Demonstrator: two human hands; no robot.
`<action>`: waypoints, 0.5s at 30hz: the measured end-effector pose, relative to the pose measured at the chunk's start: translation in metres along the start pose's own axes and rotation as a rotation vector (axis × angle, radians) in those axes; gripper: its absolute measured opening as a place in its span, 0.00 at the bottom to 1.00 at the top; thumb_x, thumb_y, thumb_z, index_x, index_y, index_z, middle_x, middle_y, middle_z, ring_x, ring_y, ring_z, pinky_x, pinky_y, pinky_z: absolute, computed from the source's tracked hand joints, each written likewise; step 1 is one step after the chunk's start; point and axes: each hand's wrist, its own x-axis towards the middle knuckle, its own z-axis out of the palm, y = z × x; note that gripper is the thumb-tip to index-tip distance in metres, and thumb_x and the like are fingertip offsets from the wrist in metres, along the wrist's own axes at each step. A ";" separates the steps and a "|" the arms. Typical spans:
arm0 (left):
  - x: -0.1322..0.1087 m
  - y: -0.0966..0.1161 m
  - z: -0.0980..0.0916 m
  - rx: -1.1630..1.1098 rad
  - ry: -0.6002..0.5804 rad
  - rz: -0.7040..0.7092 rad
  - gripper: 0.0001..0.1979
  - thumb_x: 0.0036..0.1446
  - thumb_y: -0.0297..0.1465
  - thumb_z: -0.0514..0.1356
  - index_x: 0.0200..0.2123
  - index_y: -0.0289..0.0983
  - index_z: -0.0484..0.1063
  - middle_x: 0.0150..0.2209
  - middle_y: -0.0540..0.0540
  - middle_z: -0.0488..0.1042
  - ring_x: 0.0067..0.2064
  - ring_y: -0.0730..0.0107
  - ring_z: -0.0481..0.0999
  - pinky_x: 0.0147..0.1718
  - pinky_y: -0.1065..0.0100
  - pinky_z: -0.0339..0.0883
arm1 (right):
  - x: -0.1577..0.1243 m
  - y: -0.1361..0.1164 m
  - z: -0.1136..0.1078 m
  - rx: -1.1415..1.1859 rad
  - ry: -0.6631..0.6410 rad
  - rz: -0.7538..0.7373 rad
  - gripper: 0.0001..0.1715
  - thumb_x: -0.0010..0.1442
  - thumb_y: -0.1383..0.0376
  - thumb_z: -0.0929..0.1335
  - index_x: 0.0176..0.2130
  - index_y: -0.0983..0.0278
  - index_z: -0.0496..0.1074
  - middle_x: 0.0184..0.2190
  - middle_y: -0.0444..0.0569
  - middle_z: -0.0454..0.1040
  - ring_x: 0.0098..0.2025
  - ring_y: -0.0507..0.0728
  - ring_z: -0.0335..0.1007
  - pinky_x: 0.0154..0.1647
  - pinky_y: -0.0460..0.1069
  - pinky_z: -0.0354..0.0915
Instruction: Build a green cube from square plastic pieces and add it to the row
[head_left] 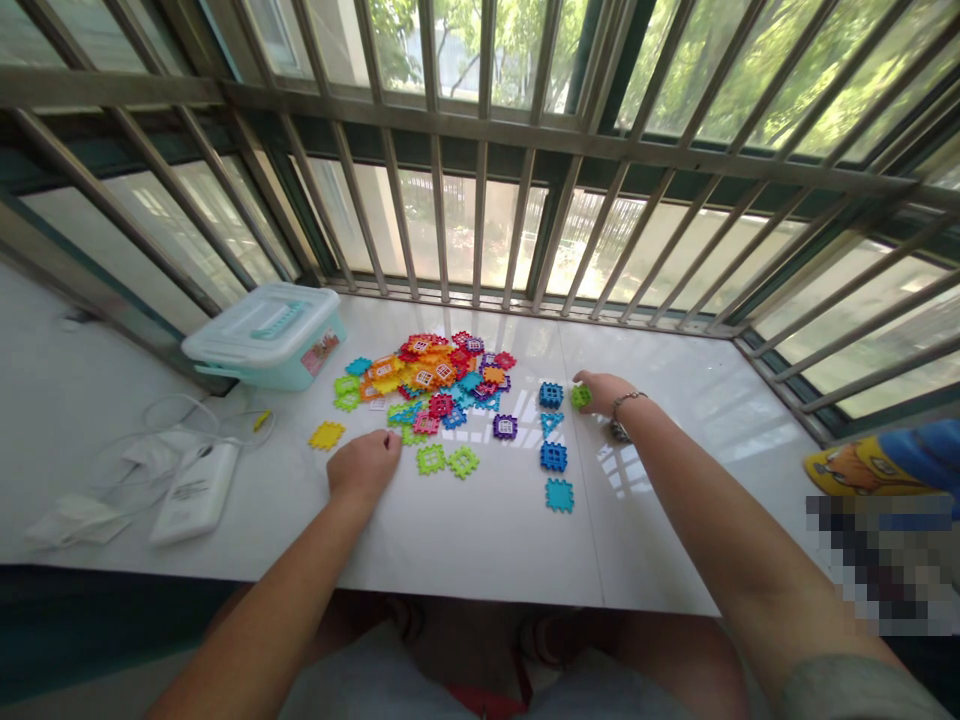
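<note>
A heap of colourful interlocking plastic tiles (439,378) lies on the white sill (487,530) in front of me. My right hand (600,392) is closed on a green tile (580,396) just right of a blue tile (551,394). More blue tiles (553,456) lie in a line below it, ending in a teal tile (559,495). My left hand (365,465) rests curled on the sill beside two green tiles (447,460), its fingers tucked under. A yellow tile (327,434) lies to its left.
A pale teal lidded box (264,335) stands at the back left. A white power bank (195,490) with cables and a crumpled tissue (71,518) lie at the left. Metal window bars (480,230) close off the far side. A colourful bag (885,465) sits at the right.
</note>
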 end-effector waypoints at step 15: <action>0.001 -0.001 0.002 -0.014 0.024 0.009 0.25 0.70 0.43 0.47 0.39 0.42 0.84 0.40 0.38 0.85 0.40 0.49 0.82 0.30 0.64 0.57 | -0.010 -0.005 -0.010 -0.035 -0.011 0.032 0.44 0.54 0.58 0.80 0.64 0.62 0.65 0.49 0.59 0.81 0.46 0.66 0.79 0.41 0.52 0.67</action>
